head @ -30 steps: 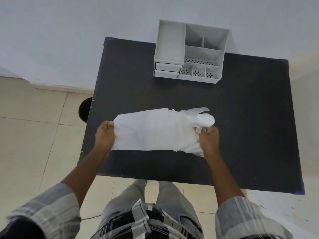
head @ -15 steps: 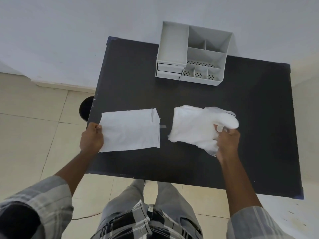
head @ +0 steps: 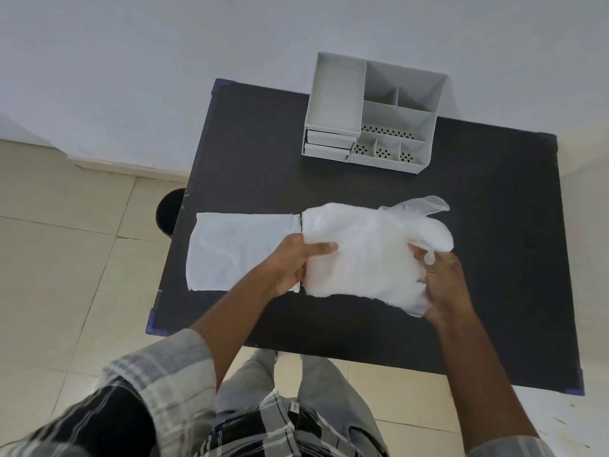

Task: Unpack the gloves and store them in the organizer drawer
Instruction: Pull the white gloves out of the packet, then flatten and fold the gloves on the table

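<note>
I see the left hand [head: 291,262] has let go of the empty wrapper [head: 237,250] and now pinches the gloves [head: 369,255]. The right hand [head: 441,278] still grips their other end. The organizer [head: 372,113] sits well beyond the fingers.

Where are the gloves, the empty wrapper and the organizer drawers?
gloves [head: 369,255]: head view, middle of the white stack.
wrapper [head: 237,249]: head view, middle of the flat sheet.
drawers [head: 328,145]: head view, fronts of the two shut drawers, organizer's lower left.
</note>
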